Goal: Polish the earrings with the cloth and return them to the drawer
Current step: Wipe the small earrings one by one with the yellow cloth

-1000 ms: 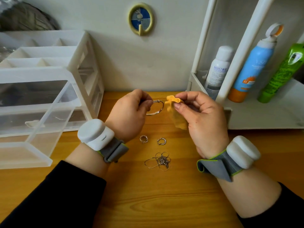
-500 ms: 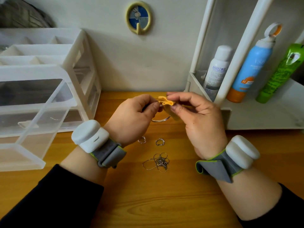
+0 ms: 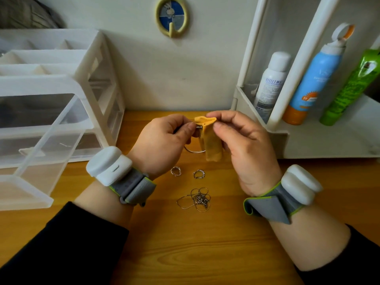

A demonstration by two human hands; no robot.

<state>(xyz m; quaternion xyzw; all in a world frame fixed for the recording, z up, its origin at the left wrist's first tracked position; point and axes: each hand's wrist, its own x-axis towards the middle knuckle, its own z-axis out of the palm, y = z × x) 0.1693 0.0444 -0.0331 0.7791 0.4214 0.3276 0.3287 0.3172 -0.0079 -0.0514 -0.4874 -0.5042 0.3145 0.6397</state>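
— One wooden desk [image 3: 185, 243]; clear drawer [image 3: 26, 188] pulled open at left. Hands?
— Left hand [image 3: 162, 145] pinches hoop earring [image 3: 194, 151] near its top, above the desk. Right hand [image 3: 246, 149] pinches yellow cloth [image 3: 211, 145] against the hoop; the rest hangs down.
— Smaller?
— Tangled chain [image 3: 195, 200]; two small earrings [image 3: 175, 171] on the desk, apart.

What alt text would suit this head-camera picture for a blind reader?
The left hand pinches a large hoop earring while the right hand holds a yellow cloth against it, above a wooden desk. Two small earrings and a tangled chain lie on the desk, and a clear drawer stands pulled open at the left.
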